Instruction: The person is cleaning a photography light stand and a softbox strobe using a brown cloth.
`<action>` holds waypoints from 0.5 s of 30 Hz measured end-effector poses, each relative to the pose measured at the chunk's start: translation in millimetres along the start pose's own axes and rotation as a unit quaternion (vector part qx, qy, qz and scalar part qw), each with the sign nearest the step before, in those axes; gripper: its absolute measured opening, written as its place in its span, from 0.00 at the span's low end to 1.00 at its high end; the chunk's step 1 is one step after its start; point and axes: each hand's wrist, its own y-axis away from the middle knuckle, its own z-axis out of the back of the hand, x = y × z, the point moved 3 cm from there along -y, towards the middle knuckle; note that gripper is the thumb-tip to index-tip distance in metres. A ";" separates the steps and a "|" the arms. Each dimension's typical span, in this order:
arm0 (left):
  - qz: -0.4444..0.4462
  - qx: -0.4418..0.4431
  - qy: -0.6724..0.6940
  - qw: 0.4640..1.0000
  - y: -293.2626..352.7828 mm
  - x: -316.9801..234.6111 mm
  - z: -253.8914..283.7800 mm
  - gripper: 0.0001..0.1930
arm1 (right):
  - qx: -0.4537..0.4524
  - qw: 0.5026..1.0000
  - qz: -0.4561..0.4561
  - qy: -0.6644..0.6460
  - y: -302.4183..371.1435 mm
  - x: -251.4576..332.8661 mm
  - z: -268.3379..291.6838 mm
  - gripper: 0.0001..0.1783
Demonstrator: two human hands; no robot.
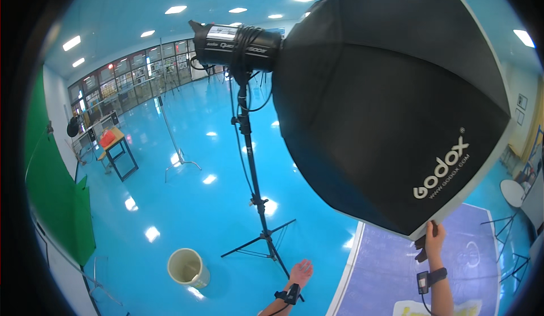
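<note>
A large black softbox (391,106) with a pale rim fills the upper right, joined to a black studio flash head (238,47) on a black light stand (253,163). At the softbox's lower corner my right hand (435,241) is closed on the rim. A small dark piece (420,249) hangs beside those fingers; its kind is unclear. Low in the middle, my left hand (301,273) is beside a leg of the stand, fingers loosely curled and apart, with nothing in it. Each wrist wears a black strap with a small device. A cable is coiled around the flash head.
A pale bin (188,268) stands on the glossy blue floor left of the stand. A purple mat (413,276) lies under my right arm. Further back are a small table (117,146) with a red item, a metal stand (175,151) and a green backdrop (56,202).
</note>
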 end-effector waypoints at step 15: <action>-0.278 0.100 -0.241 0.924 17.8 -367.3 -67.8 0.23 | 0.044 0.953 -0.220 0.203 163.3 -27.9 -133.0 0.26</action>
